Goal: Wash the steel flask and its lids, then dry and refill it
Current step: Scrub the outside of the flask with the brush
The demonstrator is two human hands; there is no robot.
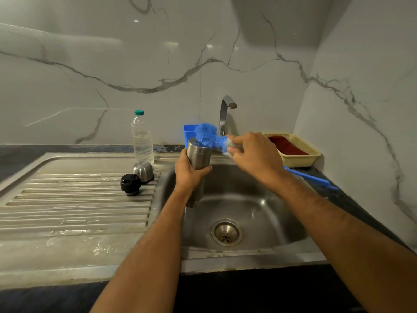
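The left hand grips the flask over the sink, so water can fall inside. The right hand is closed on the brush at its mouth. Both lids wait on the drainboard.

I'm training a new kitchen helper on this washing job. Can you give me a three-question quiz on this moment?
1. Which hand grips the steel flask?
2. True or false: the black lid is screwed onto the flask.
3. The blue bottle brush head is at: A) the flask's upper end, B) the sink drain, C) the yellow basket.

Key: 1. left; 2. false, it rests on the drainboard; 3. A.
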